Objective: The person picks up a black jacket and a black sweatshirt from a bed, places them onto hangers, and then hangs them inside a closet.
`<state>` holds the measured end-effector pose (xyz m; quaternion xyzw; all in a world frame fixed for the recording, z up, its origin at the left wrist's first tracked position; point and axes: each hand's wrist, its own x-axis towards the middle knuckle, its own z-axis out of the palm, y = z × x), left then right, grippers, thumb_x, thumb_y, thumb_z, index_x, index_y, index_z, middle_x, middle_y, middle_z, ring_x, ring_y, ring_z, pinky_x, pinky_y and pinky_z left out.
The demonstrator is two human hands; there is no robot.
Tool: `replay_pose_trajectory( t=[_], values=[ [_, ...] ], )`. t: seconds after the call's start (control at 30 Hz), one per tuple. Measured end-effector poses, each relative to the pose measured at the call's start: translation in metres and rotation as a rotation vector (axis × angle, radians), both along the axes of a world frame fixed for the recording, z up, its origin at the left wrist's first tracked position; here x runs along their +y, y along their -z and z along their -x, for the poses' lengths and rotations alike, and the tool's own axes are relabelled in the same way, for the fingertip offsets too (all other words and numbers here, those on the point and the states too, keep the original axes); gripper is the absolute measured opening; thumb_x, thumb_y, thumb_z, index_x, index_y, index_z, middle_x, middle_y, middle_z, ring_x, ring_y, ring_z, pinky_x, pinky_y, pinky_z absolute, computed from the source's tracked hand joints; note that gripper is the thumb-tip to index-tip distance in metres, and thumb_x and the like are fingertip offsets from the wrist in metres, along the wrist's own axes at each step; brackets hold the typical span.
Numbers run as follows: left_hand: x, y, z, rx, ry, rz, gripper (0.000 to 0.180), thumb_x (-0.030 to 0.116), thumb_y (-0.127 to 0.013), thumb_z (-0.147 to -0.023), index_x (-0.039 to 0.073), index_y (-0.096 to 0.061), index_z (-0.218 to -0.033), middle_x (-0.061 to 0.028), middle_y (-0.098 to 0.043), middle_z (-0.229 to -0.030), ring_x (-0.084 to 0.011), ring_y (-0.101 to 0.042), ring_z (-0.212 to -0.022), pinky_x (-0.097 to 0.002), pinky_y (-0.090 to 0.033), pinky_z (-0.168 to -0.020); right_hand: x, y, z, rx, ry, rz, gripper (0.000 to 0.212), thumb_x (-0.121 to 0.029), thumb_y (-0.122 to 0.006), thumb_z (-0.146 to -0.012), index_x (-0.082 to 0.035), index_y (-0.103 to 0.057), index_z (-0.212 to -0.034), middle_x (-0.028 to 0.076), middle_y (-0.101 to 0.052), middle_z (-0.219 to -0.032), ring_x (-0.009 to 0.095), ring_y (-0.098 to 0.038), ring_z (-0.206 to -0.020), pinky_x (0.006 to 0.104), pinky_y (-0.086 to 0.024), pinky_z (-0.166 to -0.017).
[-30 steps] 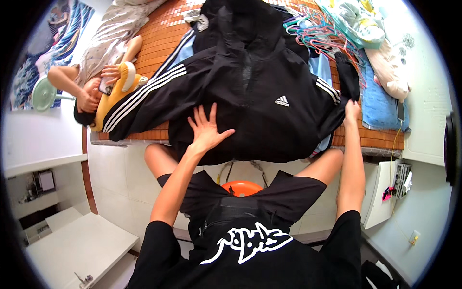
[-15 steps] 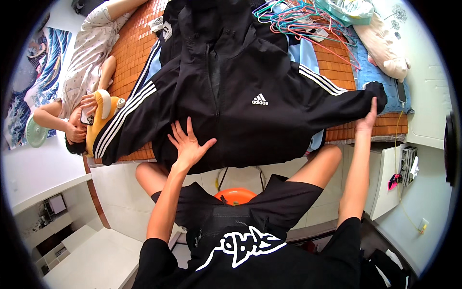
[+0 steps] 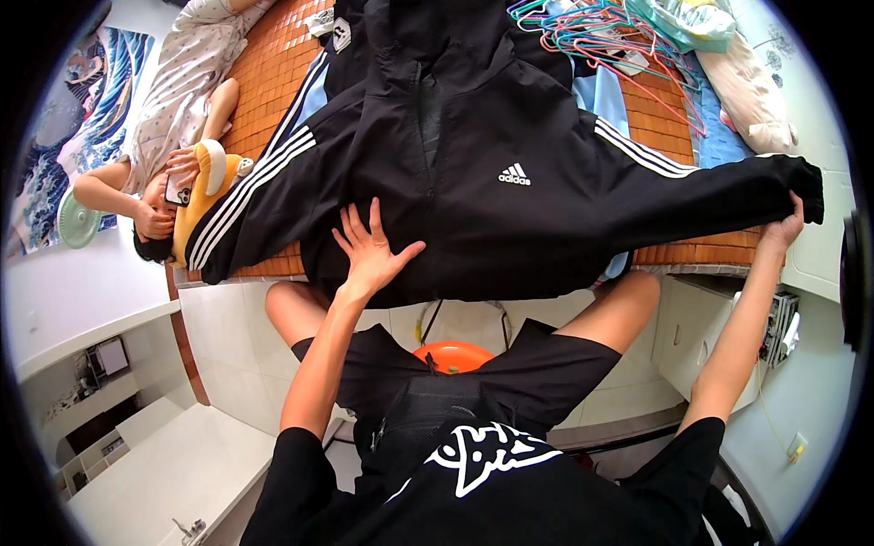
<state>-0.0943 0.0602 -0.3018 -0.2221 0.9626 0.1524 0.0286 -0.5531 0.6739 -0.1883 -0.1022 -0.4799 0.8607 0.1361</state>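
A black hooded jacket (image 3: 482, 209) with white stripes on its sleeves lies spread face up before me, its front opening running down from the hood. My left hand (image 3: 375, 255) rests flat on the lower front, fingers spread. At the far right, my right hand (image 3: 785, 222) grips the cuff end of the jacket sleeve (image 3: 728, 196), which is drawn out straight; some of its fingers are hidden by the cloth. The other sleeve (image 3: 250, 205) slants down toward the left. Light-blue and dark clothing (image 3: 603, 100) shows from under the jacket.
The jacket lies on a brown tiled mat (image 3: 273, 100). Colourful hangers (image 3: 619, 41) are heaped at the back right, near a cream plush toy (image 3: 751, 100). At left another person (image 3: 173, 118) lies holding a phone (image 3: 178, 191). An orange stool (image 3: 452, 356) stands between my legs.
My right hand has moved to the right, pulling the sleeve out longer and straighter. My left hand stays flat on the jacket front. The whole view has shifted slightly.
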Motion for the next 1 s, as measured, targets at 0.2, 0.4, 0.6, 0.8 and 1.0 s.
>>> replay_pose_trajectory(
  t=[0.2, 0.4, 0.6, 0.8, 1.0],
  values=[
    [-0.001, 0.004, -0.006, 0.015, 0.003, 0.014, 0.117, 0.071, -0.064, -0.074, 0.013, 0.001, -0.152, -0.0342, 0.002, -0.15, -0.0509, 0.007, -0.141, -0.0705, 0.003, -0.106, 0.075, 0.051, -0.018, -0.105, 0.07, -0.413, 0.042, -0.015, -0.07, -0.077, 0.005, -0.062, -0.113, 0.015, -0.067, -0.109, 0.028, -0.064, -0.095, 0.0393, -0.052, -0.085],
    [0.007, 0.006, 0.004, 0.032, 0.001, 0.009, 0.115, 0.071, -0.063, -0.074, 0.012, -0.002, -0.152, -0.034, 0.001, -0.15, -0.0517, 0.005, -0.14, -0.071, 0.003, -0.105, 0.05, 0.109, -0.153, -0.039, 0.365, -1.181, 0.034, -0.003, -0.064, -0.081, 0.0, -0.058, -0.114, 0.008, -0.065, -0.09, 0.015, -0.061, -0.078, 0.0284, -0.052, -0.077],
    [-0.001, 0.003, -0.01, 0.025, -0.053, 0.055, 0.115, 0.072, -0.063, -0.074, 0.012, -0.001, -0.151, -0.0338, 0.001, -0.149, -0.0507, 0.005, -0.14, -0.0701, 0.002, -0.106, -0.239, 0.037, -0.241, 0.429, -0.423, -1.185, 0.015, 0.009, -0.052, -0.082, -0.001, -0.062, -0.081, 0.007, -0.064, -0.082, 0.016, -0.061, -0.079, 0.027, -0.049, -0.076],
    [-0.032, -0.005, -0.024, 0.187, 0.006, 0.009, 0.083, 0.055, -0.058, -0.086, 0.014, -0.025, -0.149, -0.0238, -0.018, -0.152, -0.0437, -0.011, -0.142, -0.068, -0.009, -0.109, -0.337, 0.076, -0.269, 0.657, -0.629, -1.795, 0.048, -0.021, -0.057, -0.092, -0.013, -0.047, -0.138, 0.016, -0.039, -0.146, 0.035, -0.035, -0.136, 0.0464, -0.025, -0.112],
    [-0.181, 0.012, -0.145, 0.031, -0.382, 0.433, 0.049, 0.039, -0.044, -0.096, 0.01, -0.049, -0.136, -0.0208, -0.041, -0.143, -0.0411, -0.034, -0.132, -0.0678, -0.016, -0.107, -0.287, 0.123, -0.248, 0.385, -0.571, -2.102, 0.054, -0.039, -0.042, -0.099, -0.02, -0.031, -0.149, 0.013, -0.026, -0.155, 0.039, -0.022, -0.142, 0.053, -0.018, -0.115]
  ],
)
